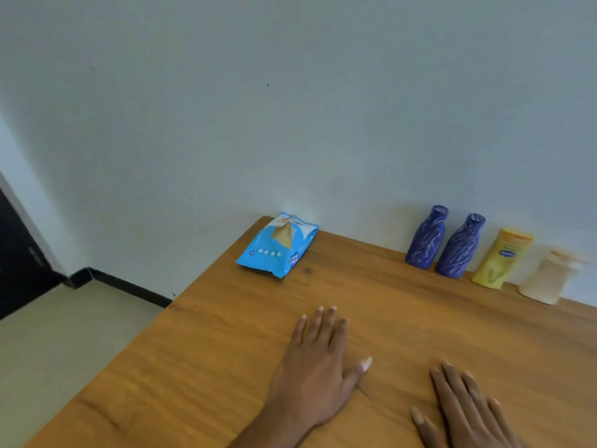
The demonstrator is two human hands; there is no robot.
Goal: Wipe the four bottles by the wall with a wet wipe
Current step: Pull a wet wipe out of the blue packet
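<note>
Four bottles stand in a row against the wall at the back right of the wooden table (226,350): a blue patterned bottle (426,238), a second blue patterned bottle (460,245) touching it, a yellow lotion bottle (502,258), and a cream-white bottle (552,276) at the far right. A blue pack of wet wipes (277,245) lies closed at the table's back left corner. My left hand (318,367) rests flat on the table, palm down, fingers apart, holding nothing. My right hand (468,409) lies flat beside it, also empty.
The table's left edge runs diagonally from the wipes pack toward the lower left, with beige floor (64,334) beyond it. A pale wall (290,108) backs the table. A dark door (19,253) stands at the far left.
</note>
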